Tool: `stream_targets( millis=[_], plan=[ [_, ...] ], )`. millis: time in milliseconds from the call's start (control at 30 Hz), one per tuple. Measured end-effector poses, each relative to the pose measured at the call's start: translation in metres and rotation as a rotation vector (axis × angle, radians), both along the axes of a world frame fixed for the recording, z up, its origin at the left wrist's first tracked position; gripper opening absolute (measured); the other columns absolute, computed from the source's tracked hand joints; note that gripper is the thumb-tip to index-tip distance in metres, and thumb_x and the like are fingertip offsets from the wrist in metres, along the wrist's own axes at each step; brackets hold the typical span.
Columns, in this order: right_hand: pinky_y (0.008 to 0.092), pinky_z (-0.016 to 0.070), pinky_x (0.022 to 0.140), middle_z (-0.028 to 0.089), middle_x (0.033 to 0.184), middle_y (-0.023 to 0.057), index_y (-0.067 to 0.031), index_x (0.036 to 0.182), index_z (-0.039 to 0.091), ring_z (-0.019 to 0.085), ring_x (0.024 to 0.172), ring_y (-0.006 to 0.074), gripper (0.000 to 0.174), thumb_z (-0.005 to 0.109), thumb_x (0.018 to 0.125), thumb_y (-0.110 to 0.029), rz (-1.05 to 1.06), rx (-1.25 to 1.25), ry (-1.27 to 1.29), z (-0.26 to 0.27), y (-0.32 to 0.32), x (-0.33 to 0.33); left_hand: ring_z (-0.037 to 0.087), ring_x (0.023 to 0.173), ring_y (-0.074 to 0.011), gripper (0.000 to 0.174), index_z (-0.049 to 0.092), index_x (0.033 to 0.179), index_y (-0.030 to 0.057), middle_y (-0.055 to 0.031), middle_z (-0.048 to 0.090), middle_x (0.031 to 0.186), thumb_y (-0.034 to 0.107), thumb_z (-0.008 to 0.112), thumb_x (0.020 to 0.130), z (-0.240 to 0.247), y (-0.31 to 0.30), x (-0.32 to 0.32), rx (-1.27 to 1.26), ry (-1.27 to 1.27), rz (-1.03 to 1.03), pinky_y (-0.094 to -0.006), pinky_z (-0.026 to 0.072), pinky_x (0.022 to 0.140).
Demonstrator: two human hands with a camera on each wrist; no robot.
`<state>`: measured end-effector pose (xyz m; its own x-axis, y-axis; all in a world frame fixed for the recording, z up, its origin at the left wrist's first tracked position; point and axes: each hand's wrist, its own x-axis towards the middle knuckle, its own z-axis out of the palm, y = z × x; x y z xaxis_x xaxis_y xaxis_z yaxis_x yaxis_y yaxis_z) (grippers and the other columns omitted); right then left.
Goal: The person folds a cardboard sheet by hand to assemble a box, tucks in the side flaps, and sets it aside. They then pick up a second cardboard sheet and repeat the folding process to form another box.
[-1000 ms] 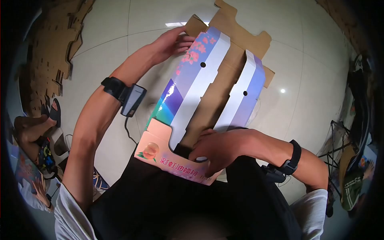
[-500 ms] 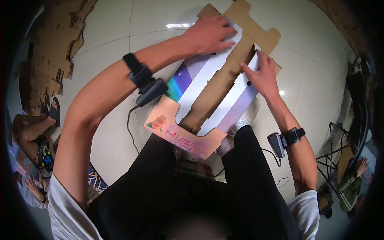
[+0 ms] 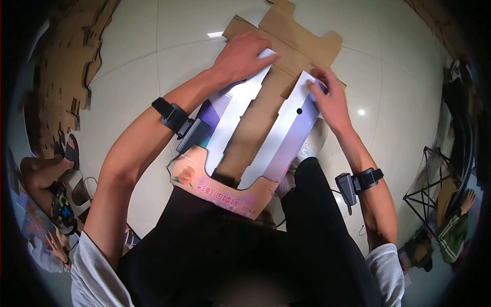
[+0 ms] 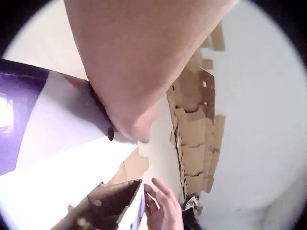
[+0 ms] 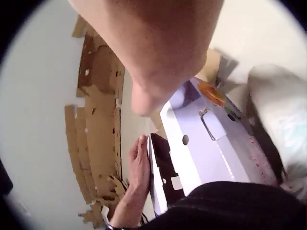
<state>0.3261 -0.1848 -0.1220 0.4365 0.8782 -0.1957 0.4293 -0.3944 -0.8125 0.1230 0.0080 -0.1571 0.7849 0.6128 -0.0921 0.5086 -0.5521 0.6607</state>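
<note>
A partly folded cardboard fruit box (image 3: 279,140) lies before me, its brown inside showing between two white-edged side walls. The near end panel (image 3: 217,194) is peach-coloured with a printed peach and lettering. At the far end a brown flap (image 3: 302,33) lies spread out. My left hand (image 3: 240,59) grips the far end of the left wall, its thumb over the white edge; the left wrist view hides most of its fingers. My right hand (image 3: 335,102) pinches the far end of the right wall, thumb on the white strip (image 5: 180,148) and fingers on the outside.
Flat brown cardboard pieces (image 3: 51,66) are piled at the left on the tiled floor (image 3: 138,66). My legs in black trousers (image 3: 312,204) are close to the box's near end. Other people's limbs (image 3: 41,174) show at the left, and a black metal frame (image 3: 427,174) at the right.
My right hand left the near end panel and went to the far end of the right wall. My left hand came from beside the box onto the left wall. The box shifted slightly leftward lately.
</note>
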Motion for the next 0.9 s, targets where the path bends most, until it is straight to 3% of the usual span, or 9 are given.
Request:
stream_targets(
  millis=[133, 200, 300, 333, 433, 567, 667, 767, 900],
  plan=[
    [0.0337, 0.0561, 0.092, 0.071, 0.115, 0.0112, 0.0006, 0.131, 0.066, 0.070, 0.107, 0.0230, 0.031, 0.064, 0.104, -0.016, -0.494, -0.112, 0.002, -0.033, -0.026, 0.054, 0.059, 0.122, -0.0380, 0.031, 0.073, 0.122, 0.0061, -0.0199, 0.068, 0.121, 0.029, 0.061, 0.105, -0.014, 0.019, -0.025, 0.160, -0.262, 0.454, -0.0515, 0.0495, 0.105],
    [0.0352, 0.0593, 0.092, 0.071, 0.114, 0.0119, 0.0025, 0.129, 0.064, 0.070, 0.105, 0.0235, 0.028, 0.062, 0.107, -0.014, -0.742, -0.259, 0.595, -0.105, -0.076, 0.119, 0.063, 0.115, -0.0307, 0.027, 0.071, 0.123, 0.0085, -0.0169, 0.070, 0.119, 0.027, 0.058, 0.108, -0.044, 0.040, -0.051, 0.188, -0.162, 0.701, -0.0470, 0.0520, 0.099],
    [0.0368, 0.0652, 0.090, 0.071, 0.116, 0.0161, 0.0039, 0.124, 0.063, 0.073, 0.105, 0.0251, 0.023, 0.057, 0.111, -0.014, -0.888, -0.256, 1.042, -0.076, -0.067, 0.098, 0.066, 0.108, -0.0196, 0.029, 0.070, 0.126, 0.0100, -0.0117, 0.071, 0.118, 0.028, 0.054, 0.111, -0.066, 0.076, -0.087, -0.835, -0.088, 0.697, -0.0388, 0.0535, 0.096],
    [0.0372, 0.0673, 0.090, 0.072, 0.118, 0.0181, 0.0042, 0.122, 0.063, 0.074, 0.105, 0.0257, 0.023, 0.055, 0.113, -0.015, -0.897, -0.222, 1.115, -0.057, -0.056, 0.084, 0.068, 0.102, -0.0126, 0.035, 0.067, 0.134, 0.0083, -0.0069, 0.072, 0.118, 0.032, 0.051, 0.113, -0.050, 0.070, -0.084, -0.917, -0.047, 0.639, -0.0332, 0.0541, 0.093],
    [0.0374, 0.0684, 0.093, 0.071, 0.120, 0.0210, 0.0038, 0.126, 0.060, 0.075, 0.106, 0.0281, 0.022, 0.056, 0.113, -0.014, -0.831, -0.145, 1.557, -0.066, -0.039, 0.088, 0.068, 0.106, -0.0158, 0.045, 0.064, 0.141, 0.0049, -0.0076, 0.072, 0.120, 0.038, 0.049, 0.114, -0.048, 0.069, -0.070, -0.994, -0.124, 0.383, -0.0357, 0.0557, 0.094],
    [0.0281, 0.0651, 0.080, 0.067, 0.116, 0.0169, -0.0003, 0.137, 0.059, 0.068, 0.088, 0.0211, 0.035, 0.065, 0.111, -0.024, -0.661, -0.297, 1.333, -0.061, -0.015, 0.095, 0.067, 0.115, -0.0187, 0.049, 0.063, 0.143, 0.0066, -0.0075, 0.071, 0.123, 0.044, 0.049, 0.114, 0.009, 0.047, -0.024, -1.193, -0.178, 0.490, -0.0395, 0.0560, 0.101],
    [0.0242, 0.0586, 0.070, 0.064, 0.112, 0.0128, -0.0036, 0.140, 0.060, 0.060, 0.079, 0.0165, 0.040, 0.065, 0.111, -0.031, -0.593, -0.255, 1.320, -0.010, 0.010, 0.075, 0.069, 0.114, -0.0197, 0.050, 0.064, 0.137, 0.0057, -0.0091, 0.071, 0.125, 0.047, 0.051, 0.114, -0.012, 0.072, -0.025, -1.486, -0.303, 0.527, -0.0397, 0.0549, 0.107],
    [0.0259, 0.0564, 0.075, 0.062, 0.116, 0.0128, -0.0059, 0.143, 0.060, 0.059, 0.083, 0.0160, 0.044, 0.066, 0.111, -0.035, -0.373, -0.259, 1.175, -0.014, 0.033, 0.078, 0.070, 0.113, -0.0190, 0.052, 0.064, 0.134, 0.0038, -0.0100, 0.071, 0.127, 0.050, 0.052, 0.113, 0.030, 0.071, -0.014, -1.391, -0.326, 0.490, -0.0381, 0.0556, 0.106],
    [0.0363, 0.0575, 0.095, 0.061, 0.125, 0.0150, -0.0062, 0.143, 0.060, 0.062, 0.101, 0.0233, 0.040, 0.062, 0.112, -0.031, -0.391, -0.182, 1.203, 0.002, 0.046, 0.060, 0.072, 0.111, -0.0174, 0.054, 0.065, 0.131, 0.0041, -0.0073, 0.073, 0.124, 0.053, 0.058, 0.110, 0.061, 0.071, -0.002, -1.239, -0.354, 0.517, -0.0358, 0.0565, 0.104]
  ],
)
